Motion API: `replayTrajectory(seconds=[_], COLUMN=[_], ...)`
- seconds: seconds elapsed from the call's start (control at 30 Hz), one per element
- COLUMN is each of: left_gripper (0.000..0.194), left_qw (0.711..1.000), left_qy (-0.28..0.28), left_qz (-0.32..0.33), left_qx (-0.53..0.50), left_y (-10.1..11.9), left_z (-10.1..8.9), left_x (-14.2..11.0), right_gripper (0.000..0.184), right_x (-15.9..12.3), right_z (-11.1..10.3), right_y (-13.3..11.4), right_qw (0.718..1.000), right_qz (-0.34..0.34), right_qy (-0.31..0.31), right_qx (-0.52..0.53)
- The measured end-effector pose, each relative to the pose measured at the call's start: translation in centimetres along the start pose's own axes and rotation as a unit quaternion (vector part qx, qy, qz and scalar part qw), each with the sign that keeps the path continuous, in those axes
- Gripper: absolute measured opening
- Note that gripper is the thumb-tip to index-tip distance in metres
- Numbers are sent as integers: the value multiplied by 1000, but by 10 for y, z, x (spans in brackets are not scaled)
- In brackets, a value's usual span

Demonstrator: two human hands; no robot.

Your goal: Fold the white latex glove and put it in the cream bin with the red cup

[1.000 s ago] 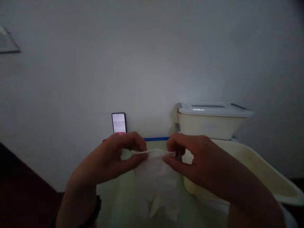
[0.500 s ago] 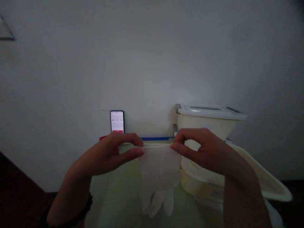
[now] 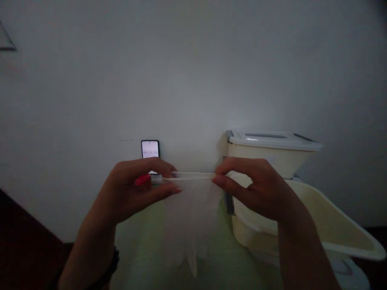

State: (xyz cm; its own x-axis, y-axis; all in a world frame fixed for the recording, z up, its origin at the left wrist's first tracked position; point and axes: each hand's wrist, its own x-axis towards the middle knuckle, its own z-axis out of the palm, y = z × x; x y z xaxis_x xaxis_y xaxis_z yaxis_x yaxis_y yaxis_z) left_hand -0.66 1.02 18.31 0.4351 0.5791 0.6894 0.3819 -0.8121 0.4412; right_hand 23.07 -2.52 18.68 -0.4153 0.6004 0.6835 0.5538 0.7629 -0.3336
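A thin whitish disposable glove [image 3: 193, 217] hangs cuff up between my two hands, its blurred fingers pointing down. The cuff stretches level, its two edges slightly parted. My right hand [image 3: 256, 183] pinches the right end of the cuff between thumb and forefinger. At the left end, my left hand [image 3: 136, 187] has the cuff between its thumb and fingers, more loosely, with a gap showing between thumb and forefinger. A dark beaded band [image 3: 114, 262] circles my left wrist.
A phone [image 3: 150, 149] showing a timer stands against the wall, behind my left hand. Near it is a red object [image 3: 143, 180]. At right stand a lidded cream box [image 3: 266, 155] and an open cream bin [image 3: 341, 219]. Below lies a pale green surface [image 3: 145, 249].
The glove and both hands have moved up slightly, the glove also leftward. My left thumb and forefinger have parted more, and the cuff's edges have separated a little.
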Motion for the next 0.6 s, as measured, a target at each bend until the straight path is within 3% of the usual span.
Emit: replayTrajectory(seconds=[0.27,0.43,0.6], left_gripper=[14,28,22], left_qw=[997,992,986], left_qy=[63,83,114], left_qz=[-30,-82,-122], left_qx=[21,-50,-26], left_y=[-8,-12,-9], left_z=[11,22,30], left_x=[7,12,12], right_gripper=[13,12,10], right_x=[3,6,8], right_z=[4,11,24], right_y=[5,7,4], right_qw=[997,991,987], right_qz=[-6,16,35], right_qy=[48,108,145], right_qx=[-51,-72,-56])
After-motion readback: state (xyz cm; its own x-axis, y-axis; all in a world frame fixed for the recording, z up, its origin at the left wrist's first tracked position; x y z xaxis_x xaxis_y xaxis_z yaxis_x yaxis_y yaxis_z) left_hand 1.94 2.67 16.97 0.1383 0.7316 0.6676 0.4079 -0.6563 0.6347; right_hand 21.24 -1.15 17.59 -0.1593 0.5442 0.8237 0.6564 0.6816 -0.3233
